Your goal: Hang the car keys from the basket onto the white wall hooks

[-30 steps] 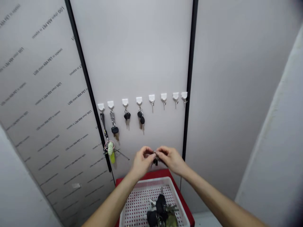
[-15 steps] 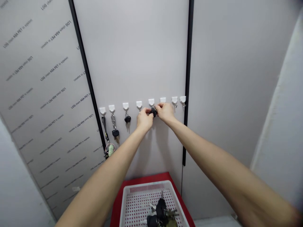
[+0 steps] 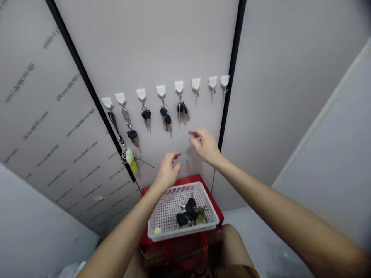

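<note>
Although they should be light and stiff, the keys point(image 3: 180, 107) on the fifth hook point(image 3: 179, 87) from the left may swing loosely, so their black heads seem the best place to hold. They hang above the right hand point(image 3: 205, 147), slightly to its left and apart from it, while the left hand point(image 3: 168, 169) is lower. Both hands hold nothing, thumbs apart from half-curled fingers, and other keys point(image 3: 190, 207) lie below them in the white basket point(image 3: 185, 233).

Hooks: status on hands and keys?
Left hand and right hand open, nothing seen in either. Five hooks loaded, three bare. Keys in white basket. Nothing seen blocking the bare hooks.
</note>
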Available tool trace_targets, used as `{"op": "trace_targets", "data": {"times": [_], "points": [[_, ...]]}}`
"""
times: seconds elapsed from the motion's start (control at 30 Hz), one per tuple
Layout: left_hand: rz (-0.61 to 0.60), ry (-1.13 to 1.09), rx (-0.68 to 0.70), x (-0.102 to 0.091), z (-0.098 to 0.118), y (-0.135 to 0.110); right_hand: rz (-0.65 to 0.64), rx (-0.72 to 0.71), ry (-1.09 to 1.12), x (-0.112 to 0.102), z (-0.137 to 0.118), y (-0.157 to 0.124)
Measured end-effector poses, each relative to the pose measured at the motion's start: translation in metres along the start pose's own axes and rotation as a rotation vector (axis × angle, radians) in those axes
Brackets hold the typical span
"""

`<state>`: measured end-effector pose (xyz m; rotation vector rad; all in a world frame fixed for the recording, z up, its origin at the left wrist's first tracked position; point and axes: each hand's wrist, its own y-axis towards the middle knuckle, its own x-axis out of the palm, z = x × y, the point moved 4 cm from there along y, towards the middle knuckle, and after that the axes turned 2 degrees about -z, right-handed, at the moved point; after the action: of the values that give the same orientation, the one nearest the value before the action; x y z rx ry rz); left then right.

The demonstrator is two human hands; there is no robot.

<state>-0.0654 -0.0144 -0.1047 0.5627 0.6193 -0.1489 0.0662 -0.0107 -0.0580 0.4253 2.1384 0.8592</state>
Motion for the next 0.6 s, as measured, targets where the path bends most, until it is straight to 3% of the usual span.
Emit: {"op": "trace_targets", "data": {"times": [0.1,0.17,0.23,0.37,0.47,0.6], "points": [[-0.162,0.05,-0.152,0.034,-0.05,-0.055,-0.449,0.034,0.075,0.048,0.02,-0.083],[-0.231,0.066,-0.22,0.049,-0.073,-0.083,-0.59,0.073,0.052,0.068,0.031,-0.127],[-0.301,0.073,-0.252,0.058,-0.084,-0.101,-0.655,0.061,-0.006,0.077,0.036,-0.153],[-0.461,0.15,-0.239,0.06,-0.085,-0.11,-0.755,-0.077,-0.081,0.078,0.033,-0.166],[-0.55,0.245,-0.231,0.059,-0.083,-0.11,-0.832,-0.099,-0.121,0.079,0.031,-0.166],[-0.542,0.269,-0.257,0.06,-0.085,-0.111,-0.801,-0.051,-0.181,0.083,0.031,-0.165]]}}
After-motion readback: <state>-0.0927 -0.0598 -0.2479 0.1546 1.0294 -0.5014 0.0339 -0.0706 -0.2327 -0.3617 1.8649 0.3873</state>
